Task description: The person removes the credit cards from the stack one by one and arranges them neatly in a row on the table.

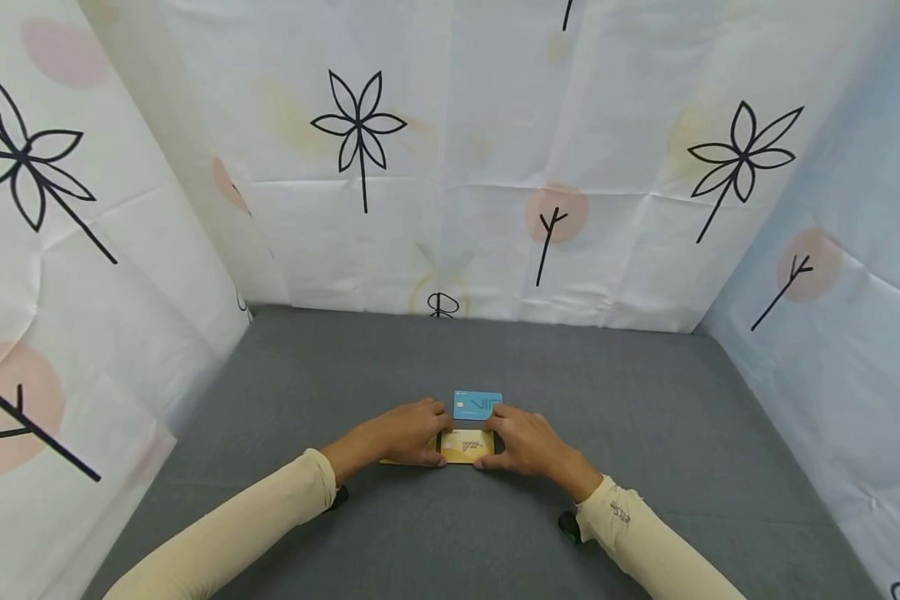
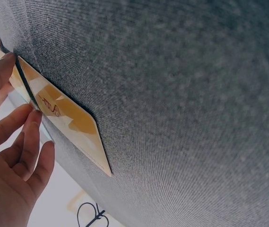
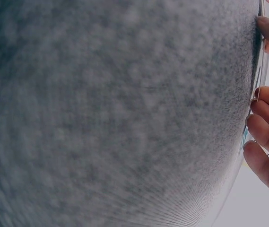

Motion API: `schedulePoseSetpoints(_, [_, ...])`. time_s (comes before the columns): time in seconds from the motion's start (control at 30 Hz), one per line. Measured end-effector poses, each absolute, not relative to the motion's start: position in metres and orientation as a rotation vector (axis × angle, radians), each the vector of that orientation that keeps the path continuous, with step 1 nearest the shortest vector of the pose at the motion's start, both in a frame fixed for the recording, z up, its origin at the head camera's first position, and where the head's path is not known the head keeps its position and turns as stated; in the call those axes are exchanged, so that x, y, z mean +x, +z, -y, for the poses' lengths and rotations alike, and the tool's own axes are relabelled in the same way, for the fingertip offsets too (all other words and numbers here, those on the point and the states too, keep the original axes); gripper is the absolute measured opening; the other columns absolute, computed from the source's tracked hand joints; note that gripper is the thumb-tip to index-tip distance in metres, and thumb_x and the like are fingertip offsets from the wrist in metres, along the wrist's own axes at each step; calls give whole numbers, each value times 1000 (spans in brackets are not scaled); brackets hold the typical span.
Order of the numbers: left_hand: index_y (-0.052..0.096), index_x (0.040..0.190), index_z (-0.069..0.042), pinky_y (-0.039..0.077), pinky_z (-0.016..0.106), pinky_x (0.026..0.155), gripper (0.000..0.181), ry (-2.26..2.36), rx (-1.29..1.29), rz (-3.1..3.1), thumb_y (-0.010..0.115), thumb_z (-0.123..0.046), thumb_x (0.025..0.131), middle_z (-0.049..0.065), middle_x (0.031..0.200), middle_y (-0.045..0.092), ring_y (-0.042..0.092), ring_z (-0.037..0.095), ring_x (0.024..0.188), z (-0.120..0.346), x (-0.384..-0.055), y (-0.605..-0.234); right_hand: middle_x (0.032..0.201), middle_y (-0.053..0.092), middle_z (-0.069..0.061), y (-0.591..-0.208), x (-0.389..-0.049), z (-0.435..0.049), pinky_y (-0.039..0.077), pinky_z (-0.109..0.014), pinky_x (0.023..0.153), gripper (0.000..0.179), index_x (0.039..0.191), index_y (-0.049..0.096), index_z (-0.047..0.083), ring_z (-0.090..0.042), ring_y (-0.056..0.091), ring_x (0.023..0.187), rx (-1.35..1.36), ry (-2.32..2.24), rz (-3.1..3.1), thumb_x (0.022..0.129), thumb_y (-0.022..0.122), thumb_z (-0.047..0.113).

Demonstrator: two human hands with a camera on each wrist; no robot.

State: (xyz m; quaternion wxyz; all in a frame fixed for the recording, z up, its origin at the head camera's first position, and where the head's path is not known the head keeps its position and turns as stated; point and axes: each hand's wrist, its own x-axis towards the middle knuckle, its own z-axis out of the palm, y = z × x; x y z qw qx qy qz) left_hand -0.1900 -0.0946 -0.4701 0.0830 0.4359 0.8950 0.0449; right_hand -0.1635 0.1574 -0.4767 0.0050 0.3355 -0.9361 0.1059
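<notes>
Between my two hands a yellow card [image 1: 463, 447] with a small dark print lies close over the grey cloth. My left hand [image 1: 408, 432] pinches its left end, thumb at the near edge and fingers at the far edge. The right hand [image 1: 527, 442] pinches the right end the same way. Another yellow card [image 2: 75, 113] lies flat just left of it, across a narrow dark gap; the left hand covers most of it in the head view. A light blue card [image 1: 474, 404] with large dark lettering lies just beyond, its right corner by the right fingers.
A grey cloth-covered table [image 1: 607, 392] spreads around the cards. White curtains [image 1: 450, 150] with drawn flowers and pink circles enclose it at the back and both sides. Black bands show at both wrists under cream sleeves [image 1: 247, 517].
</notes>
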Motion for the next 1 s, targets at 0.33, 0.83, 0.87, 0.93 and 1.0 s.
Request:
schedulePoseSetpoints(0.33, [66, 119, -17, 48, 31, 84, 43, 131, 1299, -2675, 73, -47, 90, -1, 108, 59, 51, 12, 94, 94, -188, -467, 91, 56, 5, -477, -164, -157, 33, -21, 51, 49, 107, 74, 18, -2, 42, 65, 1050, 335, 2934, 80, 78, 59])
schedulePoseSetpoints(0.83, [66, 118, -16, 47, 28, 80, 43, 136, 1282, -2668, 74, -47, 89, -2, 105, 58, 47, 10, 89, 94, -188, -466, 92, 58, 4, -475, -162, -155, 32, -21, 50, 49, 106, 74, 17, -1, 43, 65, 1058, 336, 2929, 80, 78, 58])
schedulePoseSetpoints(0.87, [66, 118, -16, 47, 29, 80, 43, 135, 1277, -2668, 74, -47, 89, -2, 105, 58, 47, 10, 89, 94, -188, -466, 92, 58, 4, -475, -162, -155, 33, -21, 50, 49, 106, 74, 17, -1, 43, 65, 1058, 333, 2929, 80, 78, 58])
schedulePoseSetpoints(0.93, [66, 119, -16, 48, 29, 81, 43, 133, 1270, -2668, 74, -47, 89, -2, 106, 58, 48, 10, 90, 94, -188, -466, 91, 58, 4, -475, -162, -155, 33, -21, 50, 49, 106, 74, 16, -1, 42, 65, 1057, 326, 2928, 80, 78, 58])
schedulePoseSetpoints(1.0, [66, 119, -17, 48, 29, 81, 43, 131, 1267, -2670, 74, -47, 89, -2, 106, 58, 48, 10, 91, 94, -188, -466, 91, 58, 4, -476, -163, -155, 33, -21, 51, 50, 106, 74, 16, -1, 42, 65, 1053, 320, 2929, 80, 78, 58])
